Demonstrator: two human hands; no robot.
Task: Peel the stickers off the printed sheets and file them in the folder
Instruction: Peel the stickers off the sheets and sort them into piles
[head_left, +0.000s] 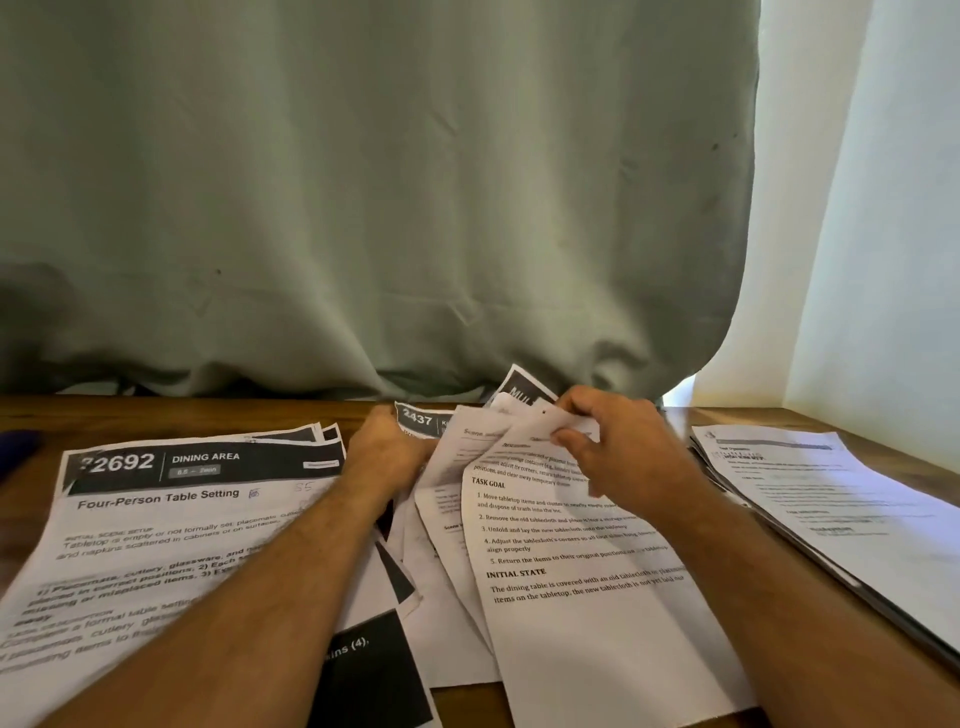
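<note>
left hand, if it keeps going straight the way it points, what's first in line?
Probably the 2437 sheet, right ahead of the left hand; beyond it the grey-green curtain. Depth is unclear.

Wooden table (171, 415) was mostly covered: left stack of sheets (171, 519) on the left, fanned middle sheets (571, 597) in the centre, right pile (841, 499) along the right edge. Both forearms crossed the near half, left hand (387, 452) and right hand (613, 447) blocking the middle top. Bare wood showed in a back strip left of centre and a wedge between middle sheets and right pile. Green curtain (363, 208) closed off the far edge. Dark blue object (18, 449) sat at far left.
</note>
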